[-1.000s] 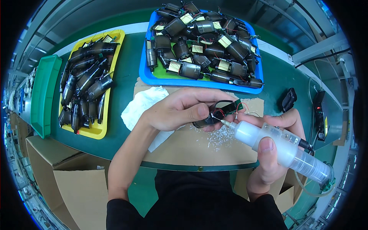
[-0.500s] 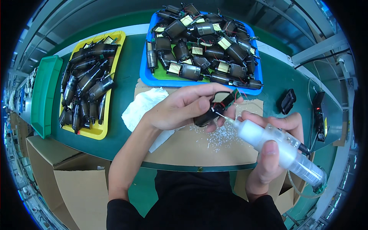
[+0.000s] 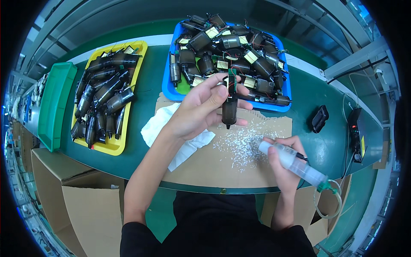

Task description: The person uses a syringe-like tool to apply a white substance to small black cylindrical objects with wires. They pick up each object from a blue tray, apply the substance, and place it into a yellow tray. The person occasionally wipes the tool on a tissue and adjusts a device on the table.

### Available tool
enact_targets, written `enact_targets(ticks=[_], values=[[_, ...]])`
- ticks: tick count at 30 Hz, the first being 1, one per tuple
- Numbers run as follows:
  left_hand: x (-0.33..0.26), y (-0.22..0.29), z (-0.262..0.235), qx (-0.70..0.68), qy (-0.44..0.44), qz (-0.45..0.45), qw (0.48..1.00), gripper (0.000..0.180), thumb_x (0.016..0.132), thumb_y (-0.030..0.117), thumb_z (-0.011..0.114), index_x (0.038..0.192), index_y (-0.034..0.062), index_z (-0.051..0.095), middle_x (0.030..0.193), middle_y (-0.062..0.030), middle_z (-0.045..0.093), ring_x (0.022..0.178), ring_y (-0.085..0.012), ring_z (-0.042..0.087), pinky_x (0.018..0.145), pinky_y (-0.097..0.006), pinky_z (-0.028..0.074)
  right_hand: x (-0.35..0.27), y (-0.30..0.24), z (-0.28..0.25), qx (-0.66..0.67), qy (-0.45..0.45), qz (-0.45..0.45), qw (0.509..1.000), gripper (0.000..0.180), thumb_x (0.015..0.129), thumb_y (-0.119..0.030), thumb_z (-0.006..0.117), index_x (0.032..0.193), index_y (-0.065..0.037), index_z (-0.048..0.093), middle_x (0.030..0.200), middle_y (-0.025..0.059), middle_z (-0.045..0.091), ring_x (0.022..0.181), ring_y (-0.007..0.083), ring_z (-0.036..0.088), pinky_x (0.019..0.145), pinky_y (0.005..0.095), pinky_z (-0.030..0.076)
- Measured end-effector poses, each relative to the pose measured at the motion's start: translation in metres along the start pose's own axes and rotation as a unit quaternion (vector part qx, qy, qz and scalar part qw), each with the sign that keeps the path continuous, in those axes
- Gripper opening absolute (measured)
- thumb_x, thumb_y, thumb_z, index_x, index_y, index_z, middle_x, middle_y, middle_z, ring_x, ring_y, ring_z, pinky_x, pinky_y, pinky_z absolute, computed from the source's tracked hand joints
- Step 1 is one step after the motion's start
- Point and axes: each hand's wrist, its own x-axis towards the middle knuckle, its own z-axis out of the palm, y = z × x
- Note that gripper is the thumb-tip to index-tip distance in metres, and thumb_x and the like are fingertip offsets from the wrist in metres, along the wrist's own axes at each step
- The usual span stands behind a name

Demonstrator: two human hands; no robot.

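Note:
My left hand (image 3: pixel 200 106) grips a dark translucent plastic housing (image 3: pixel 230 112) with a small green circuit board (image 3: pixel 232 76) at its top. The housing is held upright over the cardboard sheet (image 3: pixel 201 173), its narrow tip pointing down. Lower and to the right, my right hand (image 3: pixel 283 169) is wrapped round a dispensing syringe (image 3: pixel 303 170) with white contents and a tube at its rear. The syringe's front end points up and left, apart from the housing; its fine tip is hard to make out. Small white scraps (image 3: pixel 244 150) lie scattered on the cardboard between the hands.
Behind my left hand, a blue tray (image 3: pixel 274 106) is heaped with similar housings. A yellow tray (image 3: pixel 112 150) of housings and a green tray (image 3: pixel 55 107) stand left. White cloth (image 3: pixel 159 124) lies on the cardboard. A black plastic part (image 3: pixel 319 118) and black device (image 3: pixel 354 132) are right.
The syringe has drawn away from the housing, down and left with my right hand. My left hand has raised the housing slightly and turned it from tilted to upright.

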Motion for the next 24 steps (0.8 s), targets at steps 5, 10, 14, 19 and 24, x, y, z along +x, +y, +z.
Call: enact_targets(ticks=[5,10,14,19,24], values=[[-0.009,0.005,-0.004,0.026,0.047,0.010,0.999,0.050,0.093,0.032,0.050,0.130,0.0016,0.034,0.116,-0.0144,0.049,0.104,-0.0306,0.057,0.079,-0.049,0.055,-0.003,0.009,-0.003,-0.011,-0.007,0.017,1.000,0.018,0.079,-0.001,0.066,0.089,0.002,0.051,0.089,0.0184,0.067,0.085,0.0169,0.065,0.074,0.0267,0.051],[-0.050,0.040,-0.010,0.319,0.113,0.031,0.941,0.037,0.095,0.019,0.049,0.126,-0.0009,0.043,0.107,-0.0065,0.053,0.093,-0.0147,0.057,0.077,-0.028,0.051,-0.004,0.008,-0.006,0.015,-0.008,0.033,0.999,0.017,0.081,-0.002,0.064,0.090,0.002,0.050,0.090,0.0194,0.067,0.087,0.0188,0.064,0.074,0.0273,0.051],[-0.081,0.102,-0.024,0.729,0.202,0.155,0.635,0.031,0.088,0.008,0.054,0.117,-0.0019,0.052,0.102,-0.0138,0.056,0.092,-0.0242,0.057,0.082,-0.030,0.045,-0.006,0.013,-0.006,0.010,-0.003,0.022,1.000,0.017,0.082,-0.003,0.062,0.090,0.002,0.048,0.091,0.0185,0.064,0.089,0.0212,0.064,0.076,0.0286,0.050],[-0.110,0.173,-0.070,0.824,0.280,0.068,0.489,0.031,0.089,0.009,0.051,0.118,-0.0005,0.054,0.108,-0.0150,0.056,0.098,-0.0318,0.055,0.089,-0.034,0.042,-0.006,0.009,-0.005,0.029,-0.009,0.032,0.999,0.016,0.082,-0.002,0.061,0.089,0.003,0.048,0.088,0.0166,0.063,0.092,0.0239,0.064,0.078,0.0306,0.050],[-0.116,0.188,-0.099,0.873,0.251,0.032,0.417,0.032,0.089,0.007,0.049,0.120,0.0019,0.054,0.114,-0.0149,0.055,0.106,-0.0331,0.052,0.094,-0.037,0.039,-0.006,0.013,-0.009,0.015,-0.012,0.023,1.000,0.016,0.081,-0.001,0.061,0.089,0.003,0.048,0.089,0.0182,0.064,0.090,0.0225,0.065,0.078,0.0300,0.050]])
